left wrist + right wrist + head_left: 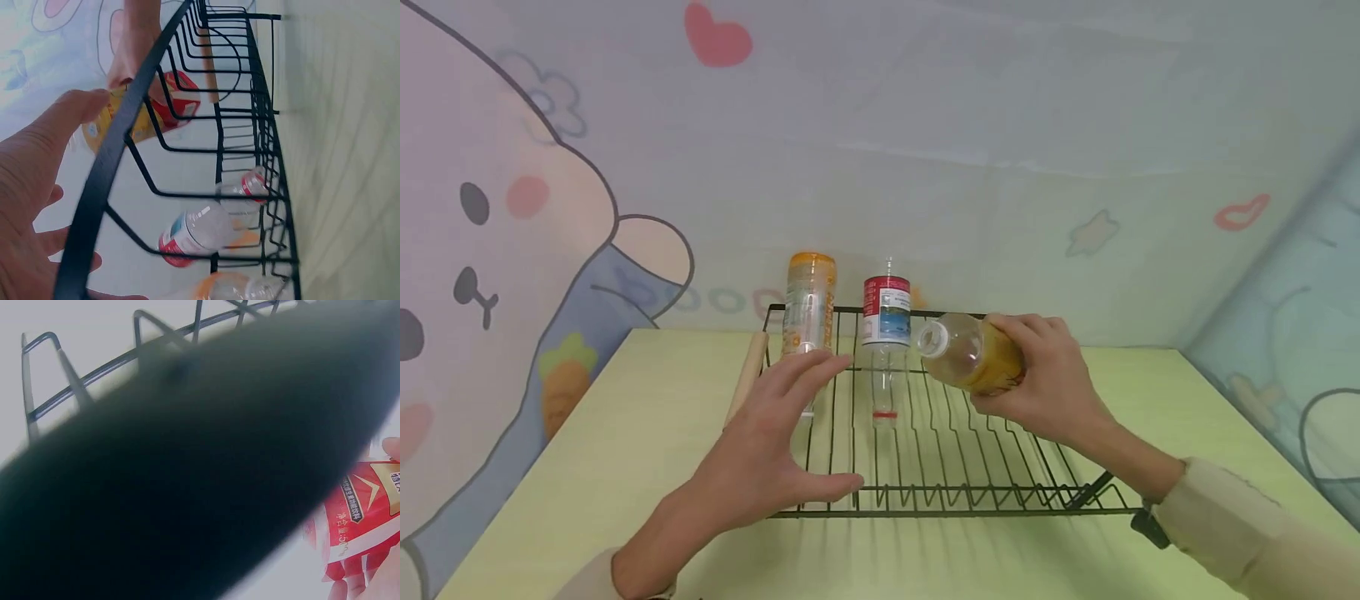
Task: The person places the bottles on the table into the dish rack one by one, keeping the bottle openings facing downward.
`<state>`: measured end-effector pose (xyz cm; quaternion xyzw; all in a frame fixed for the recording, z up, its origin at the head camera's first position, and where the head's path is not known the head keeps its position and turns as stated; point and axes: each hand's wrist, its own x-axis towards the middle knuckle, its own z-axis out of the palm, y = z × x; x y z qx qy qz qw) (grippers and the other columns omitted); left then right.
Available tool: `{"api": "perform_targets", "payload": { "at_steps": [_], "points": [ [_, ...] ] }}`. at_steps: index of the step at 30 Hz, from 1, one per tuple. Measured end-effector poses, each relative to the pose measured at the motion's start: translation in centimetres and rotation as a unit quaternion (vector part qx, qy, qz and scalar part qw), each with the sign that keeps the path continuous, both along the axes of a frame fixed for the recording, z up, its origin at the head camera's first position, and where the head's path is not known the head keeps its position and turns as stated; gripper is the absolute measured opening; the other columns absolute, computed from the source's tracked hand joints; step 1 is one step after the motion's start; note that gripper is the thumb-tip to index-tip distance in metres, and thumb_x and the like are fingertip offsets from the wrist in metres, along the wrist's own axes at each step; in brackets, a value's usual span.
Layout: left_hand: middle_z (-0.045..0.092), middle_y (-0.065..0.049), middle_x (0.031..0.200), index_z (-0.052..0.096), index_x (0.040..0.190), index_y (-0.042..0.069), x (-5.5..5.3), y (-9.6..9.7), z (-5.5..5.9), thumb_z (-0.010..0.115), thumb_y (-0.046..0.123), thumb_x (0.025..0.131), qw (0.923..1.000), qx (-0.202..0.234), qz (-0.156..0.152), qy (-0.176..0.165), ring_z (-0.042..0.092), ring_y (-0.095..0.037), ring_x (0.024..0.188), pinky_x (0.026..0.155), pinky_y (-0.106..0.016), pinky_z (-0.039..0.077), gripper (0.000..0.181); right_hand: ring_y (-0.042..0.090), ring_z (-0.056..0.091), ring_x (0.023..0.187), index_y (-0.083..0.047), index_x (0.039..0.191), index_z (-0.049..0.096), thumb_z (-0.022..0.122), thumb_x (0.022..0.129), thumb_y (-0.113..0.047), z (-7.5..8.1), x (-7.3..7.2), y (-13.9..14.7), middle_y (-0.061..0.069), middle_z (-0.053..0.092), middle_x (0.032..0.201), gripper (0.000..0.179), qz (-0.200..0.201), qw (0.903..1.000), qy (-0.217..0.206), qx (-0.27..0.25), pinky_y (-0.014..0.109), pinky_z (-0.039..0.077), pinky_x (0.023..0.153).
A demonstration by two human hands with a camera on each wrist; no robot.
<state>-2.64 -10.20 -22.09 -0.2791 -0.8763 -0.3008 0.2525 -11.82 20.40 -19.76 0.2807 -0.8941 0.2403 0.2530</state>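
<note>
My right hand [1052, 383] grips a plastic bottle [973, 354] with a yellow and red label, tilted above the right part of a black wire rack [940, 513]. Its pale neck points left. In the right wrist view the red part of its label [362, 506] shows between fingers. My left hand [756, 450] is held over the rack's left front, thumb and fingers spread, with nothing between them. Neck downward in the rack are a clear bottle with orange markings [810, 292] and a clear bottle with a red and blue label [886, 310].
A wooden handle [747, 379] runs along the rack's left side. The rack stands on a pale green tabletop [647, 400] against a printed cloth backdrop [962, 125]. A dark blurred shape [187, 487] covers most of the right wrist view.
</note>
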Motion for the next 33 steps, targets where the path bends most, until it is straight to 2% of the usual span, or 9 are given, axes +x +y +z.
{"api": "perform_targets", "payload": {
  "at_steps": [2, 7, 16, 21, 25, 28, 33],
  "points": [
    [0.038, 0.000, 0.145, 0.037, 0.146, 0.026, -0.1, 0.6, 0.6, 0.088, 0.042, 0.061, 1.0000, 0.004, -0.002, -0.005, 0.036, -0.021, 0.132, 0.094, -0.048, 0.047, 0.100, 0.028, 0.046, 0.104, -0.016, 0.123, 0.062, 0.087, 0.056, -0.025, 0.1, 0.4, -0.5, 0.007, 0.061, 0.114, 0.072, -0.003, 0.9998, -0.001, 0.022, 0.048, 0.045, 0.078],
    [0.035, -0.001, 0.148, 0.035, 0.147, 0.030, -0.7, 2.3, 1.8, 0.089, 0.039, 0.062, 0.9999, 0.013, -0.003, -0.011, 0.034, -0.024, 0.134, 0.092, -0.049, 0.048, 0.101, 0.028, 0.051, 0.102, -0.015, 0.118, 0.066, 0.088, 0.051, -0.030, -0.2, 0.7, -1.5, 0.005, 0.064, 0.110, 0.072, 0.007, 0.9983, 0.037, 0.044, 0.047, 0.046, 0.078],
    [0.037, -0.001, 0.147, 0.045, 0.141, 0.029, -1.8, 5.2, 3.3, 0.089, 0.030, 0.064, 0.9983, 0.007, -0.056, 0.017, 0.041, -0.022, 0.131, 0.088, -0.039, 0.052, 0.088, 0.027, 0.051, 0.099, -0.016, 0.118, 0.066, 0.088, 0.051, -0.029, -0.8, 1.0, -2.3, 0.006, 0.064, 0.109, 0.072, 0.029, 0.9964, 0.057, 0.055, 0.046, 0.045, 0.078],
    [0.038, -0.001, 0.147, 0.051, 0.138, 0.030, -2.1, 6.4, 3.3, 0.088, 0.026, 0.067, 0.9973, -0.007, -0.073, 0.011, 0.039, -0.023, 0.132, 0.086, -0.039, 0.053, 0.081, 0.027, 0.050, 0.101, -0.017, 0.116, 0.067, 0.089, 0.052, -0.029, -1.0, 1.5, -2.3, 0.005, 0.063, 0.108, 0.069, 0.037, 0.9951, 0.062, 0.067, 0.048, 0.044, 0.080],
    [0.045, -0.003, 0.141, 0.058, 0.130, 0.025, -2.3, 6.9, 3.1, 0.087, 0.019, 0.068, 0.9965, -0.011, -0.080, 0.021, 0.044, -0.025, 0.127, 0.087, -0.041, 0.052, 0.068, 0.026, 0.049, 0.098, -0.016, 0.115, 0.067, 0.089, 0.051, -0.030, -1.0, 1.7, -2.4, 0.005, 0.063, 0.108, 0.069, 0.045, 0.9935, 0.074, 0.074, 0.046, 0.044, 0.079],
    [0.051, -0.004, 0.133, 0.063, 0.123, 0.020, -2.3, 7.1, 2.9, 0.086, 0.016, 0.069, 0.9958, -0.008, -0.084, 0.034, 0.049, -0.023, 0.121, 0.087, -0.038, 0.053, 0.059, 0.026, 0.049, 0.097, -0.016, 0.116, 0.066, 0.090, 0.051, -0.031, -1.0, 1.8, -2.5, 0.005, 0.062, 0.107, 0.071, 0.048, 0.9923, 0.084, 0.077, 0.045, 0.044, 0.078],
    [0.054, -0.003, 0.126, 0.066, 0.120, 0.018, -2.2, 7.0, 2.8, 0.085, 0.012, 0.069, 0.9948, 0.002, -0.092, 0.043, 0.050, -0.019, 0.118, 0.085, -0.032, 0.053, 0.055, 0.026, 0.050, 0.097, -0.016, 0.115, 0.066, 0.089, 0.051, -0.031, -1.0, 2.0, -2.6, 0.005, 0.062, 0.109, 0.070, 0.048, 0.9911, 0.092, 0.082, 0.045, 0.044, 0.079]
  ]
}}
